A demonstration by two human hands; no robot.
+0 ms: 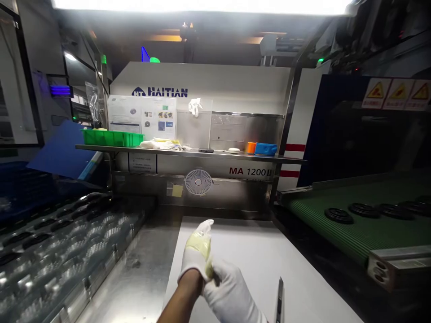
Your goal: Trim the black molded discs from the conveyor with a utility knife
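My left hand (197,251) wears a white glove and points away from me over a white sheet (256,242). Its fingers look stretched forward, held together. A pale yellow, shiny film (199,243) covers the back of this hand; I cannot tell whether it is tape or a thin glove. My right hand (229,287), also in a white glove, is closed beside the left wrist, on a pale yellow piece (209,268) that seems part of the film. To the right, a dark utility knife (279,298) lies on the sheet.
Left stands a clear tray (90,251) with round pockets, some holding dark parts. On the right, black rings (338,215) lie on a green conveyor belt (353,242). A shelf (188,153) ahead carries a green bin (112,138) and a blue box (266,149). Below hangs a fan (198,182).
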